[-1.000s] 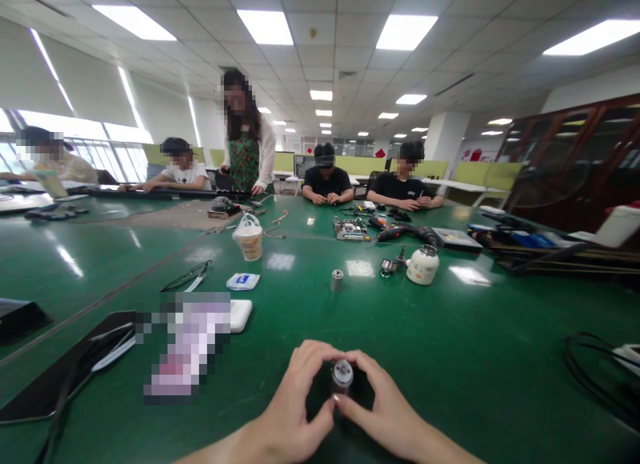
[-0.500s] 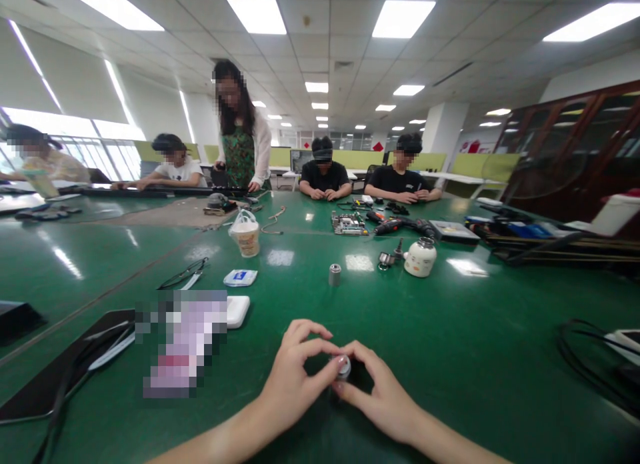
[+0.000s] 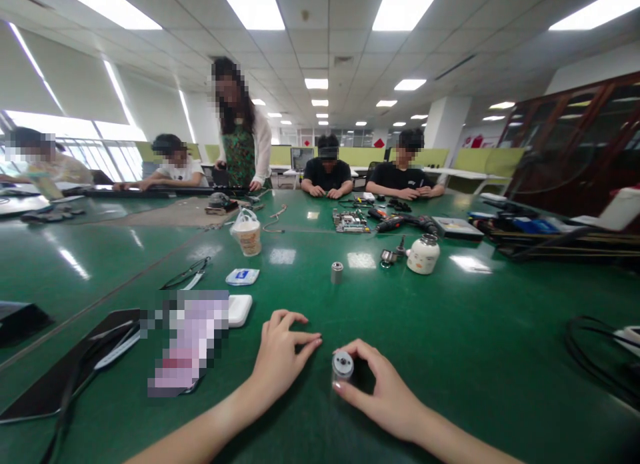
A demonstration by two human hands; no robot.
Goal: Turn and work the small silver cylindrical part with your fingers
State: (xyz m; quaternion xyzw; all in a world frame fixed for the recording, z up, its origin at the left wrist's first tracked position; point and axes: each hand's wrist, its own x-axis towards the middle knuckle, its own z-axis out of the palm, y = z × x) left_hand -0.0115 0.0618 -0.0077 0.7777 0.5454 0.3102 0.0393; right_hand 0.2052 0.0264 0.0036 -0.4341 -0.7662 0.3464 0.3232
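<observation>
A small silvery metal cylinder (image 3: 343,364), which looks like a small motor, stands upright on the green table. Its round end faces up, with a dark centre and small holes. My right hand (image 3: 380,391) is closed around it from the right, thumb in front and forefinger behind. To the left, apart from the cylinder, is my left hand (image 3: 285,351). Its thumb and forefinger tips are pinched together, the other fingers loosely curved; anything between the tips is too small to make out. A second metal cylinder (image 3: 337,273) stands upright farther away.
On the left lie a blurred-out phone (image 3: 187,344), a white case (image 3: 240,311), a packet (image 3: 243,277) and a dark tablet-like slab (image 3: 75,367) with cables. A bagged cup (image 3: 249,237), white bottle (image 3: 423,255), circuit board (image 3: 351,221) and power drill (image 3: 405,223) are farther off. Several people sit or stand opposite.
My left hand has come off the top of the cylinder and moved left, uncovering its end. My right hand still grips it. The camera view has shifted slightly.
</observation>
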